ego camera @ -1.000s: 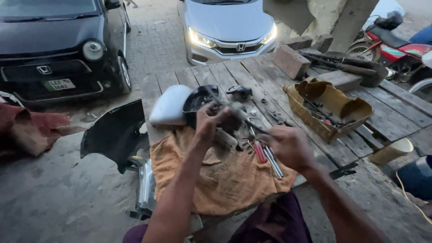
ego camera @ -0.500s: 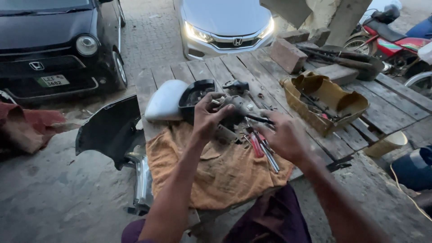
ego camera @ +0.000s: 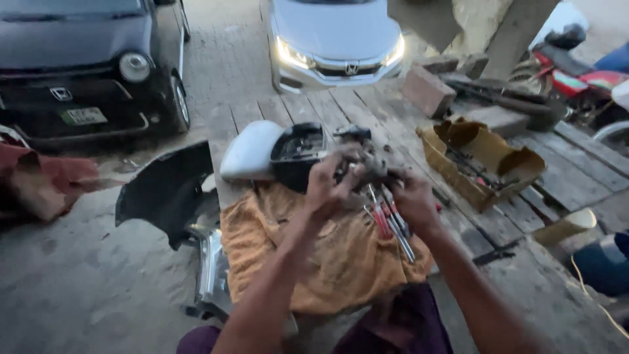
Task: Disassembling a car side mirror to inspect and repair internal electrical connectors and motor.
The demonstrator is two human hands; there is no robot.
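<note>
Head view: both hands grip small metal part (ego camera: pixel 370 167), orientation blurred

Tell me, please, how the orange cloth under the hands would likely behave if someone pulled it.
The orange cloth looks floppy: it is wrinkled and droops over the wooden platform edge. Pulled, it would probably bunch and drag the screwdrivers lying on it. It seems light.

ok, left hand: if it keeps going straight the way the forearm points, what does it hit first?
Probably the small grey metal part that the left hand already grips; just beyond lies the black mirror housing on the wooden platform. Motion blur leaves depth unclear.
</note>
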